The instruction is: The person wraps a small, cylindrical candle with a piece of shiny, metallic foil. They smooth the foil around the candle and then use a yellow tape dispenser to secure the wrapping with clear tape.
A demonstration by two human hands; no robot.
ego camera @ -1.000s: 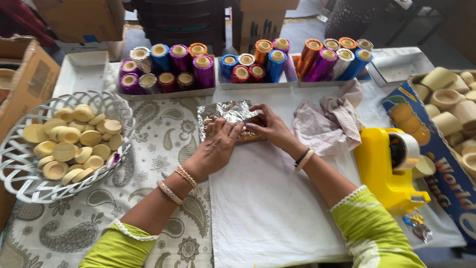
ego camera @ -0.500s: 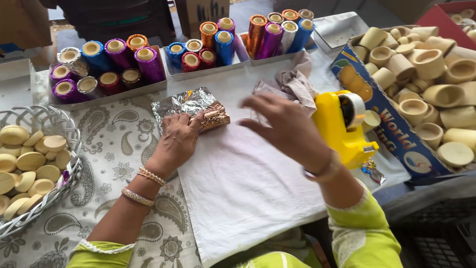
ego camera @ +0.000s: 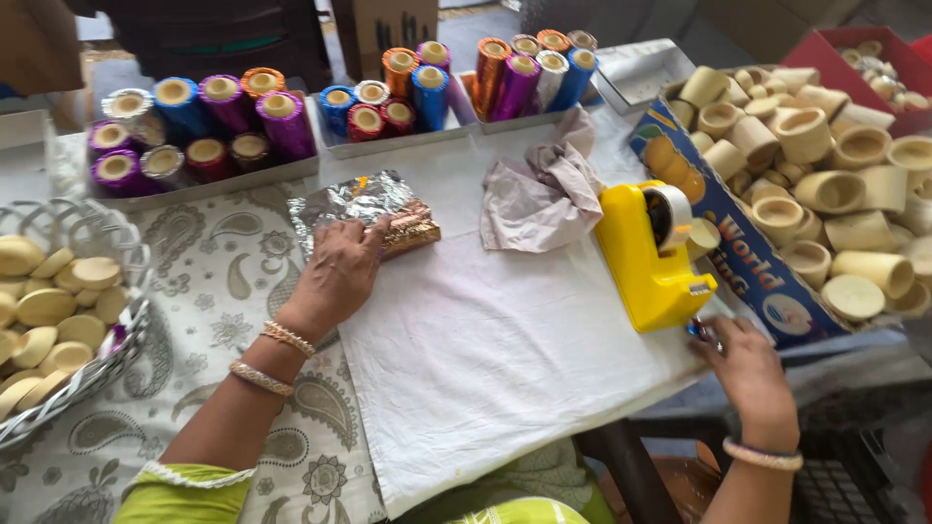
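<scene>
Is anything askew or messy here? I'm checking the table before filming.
A crumpled cloth lies bunched beside the yellow tape dispenser. The foil packet under the left hand is wrinkled. Otherwise tidy.

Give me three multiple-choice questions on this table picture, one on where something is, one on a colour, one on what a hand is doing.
1. Where does the tape dispenser stand?
A. On the white cloth's right edge, beside the box of cups
B. Inside the wire basket
C. Among the foil rolls

2. What colour is the tape dispenser?
A. Red
B. Yellow
C. Green

3. What is the left hand doing?
A. Lifting a foil roll
B. Hanging off the table edge
C. Pressing flat on the foil-wrapped packet

Answers:
1 A: it stands on the white cloth, against the printed box of cups.
2 B: its body is plain yellow.
3 C: the palm lies on the packet, while the right hand is at the table's edge by the dispenser.
</scene>
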